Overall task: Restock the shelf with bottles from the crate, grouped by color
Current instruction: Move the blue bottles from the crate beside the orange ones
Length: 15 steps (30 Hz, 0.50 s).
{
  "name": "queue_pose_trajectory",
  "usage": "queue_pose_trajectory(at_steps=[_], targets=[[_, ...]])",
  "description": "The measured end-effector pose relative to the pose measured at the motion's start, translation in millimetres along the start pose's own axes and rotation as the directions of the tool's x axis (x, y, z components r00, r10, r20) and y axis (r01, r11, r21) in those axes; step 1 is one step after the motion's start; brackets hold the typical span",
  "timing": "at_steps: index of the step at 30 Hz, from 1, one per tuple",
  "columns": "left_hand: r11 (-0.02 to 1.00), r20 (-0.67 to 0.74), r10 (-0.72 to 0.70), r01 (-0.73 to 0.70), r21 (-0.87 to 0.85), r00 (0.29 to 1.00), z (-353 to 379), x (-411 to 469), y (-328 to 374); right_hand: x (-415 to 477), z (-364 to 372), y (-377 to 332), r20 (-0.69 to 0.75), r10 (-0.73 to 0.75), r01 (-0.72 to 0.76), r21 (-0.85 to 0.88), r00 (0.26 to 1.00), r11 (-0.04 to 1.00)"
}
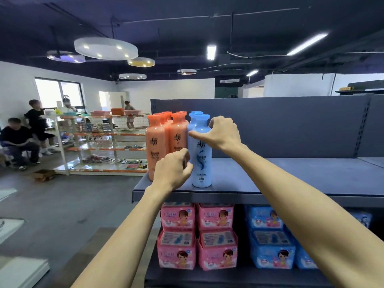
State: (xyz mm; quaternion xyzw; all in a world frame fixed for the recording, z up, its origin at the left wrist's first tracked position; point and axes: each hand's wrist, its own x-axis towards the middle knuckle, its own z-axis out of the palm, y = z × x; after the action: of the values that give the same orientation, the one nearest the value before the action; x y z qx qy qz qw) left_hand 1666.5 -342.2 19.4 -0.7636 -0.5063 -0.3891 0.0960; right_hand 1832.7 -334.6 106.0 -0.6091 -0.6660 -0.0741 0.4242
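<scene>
Several orange bottles (158, 140) stand in rows at the left end of the grey top shelf (291, 175). Right beside them stand blue bottles in a row, the front blue bottle (201, 159) upright near the shelf's front edge. My right hand (222, 134) grips this front blue bottle just below its cap, thumb across the front. My left hand (173, 170) has its fingers curled against the lower left side of the same bottle, in front of the orange ones. The crate is out of view.
The top shelf runs bare to the right of the blue bottles, with a grey back panel (280, 125) behind. Pink packs (197, 235) and blue packs (272, 238) fill the shelf below. People and a white rack (93, 142) stand across the aisle on the left.
</scene>
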Motion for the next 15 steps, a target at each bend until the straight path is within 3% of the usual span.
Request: queue_pose_trajectory(at_steps=[6, 15], targets=[[0.999, 0.008, -0.032, 0.032, -0.013, 0.999, 8.0, -4.9, -10.2, -1.1, 2.8, 4.4, 0.055, 0.02, -0.02, -0.002, 0.998, 1.0], [1.0, 0.033, -0.025, 0.025, -0.01, 0.999, 21.4, -11.9, -18.3, -53.6, 37.1, 50.4, 0.405, 0.027, -0.07, 0.091, 0.914, 0.993]])
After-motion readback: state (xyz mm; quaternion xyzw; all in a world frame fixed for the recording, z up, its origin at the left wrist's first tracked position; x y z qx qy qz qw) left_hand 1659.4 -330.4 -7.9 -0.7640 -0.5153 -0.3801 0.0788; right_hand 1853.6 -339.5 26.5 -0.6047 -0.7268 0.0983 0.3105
